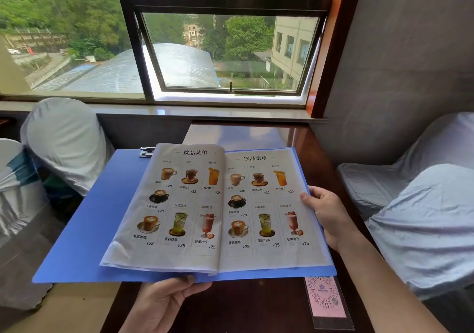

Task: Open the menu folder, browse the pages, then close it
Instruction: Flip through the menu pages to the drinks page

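The blue menu folder (84,230) lay wide open over the near edge of the dark wooden table (241,135), its left cover overhanging the edge, so the opening looked done and the browsing seemed under way: a spread of drinks pages (220,204) faced up, with more leaves stacked on both sides; turning any remaining pages and closing the folder were still to come. The left hand (164,299) held the folder's near edge by the spine, thumb on top, fingers hidden below. The right hand (331,217) pinched the right page's outer edge, thumb on the paper, fingers curled behind. A QR-code card (324,296) sat nearby
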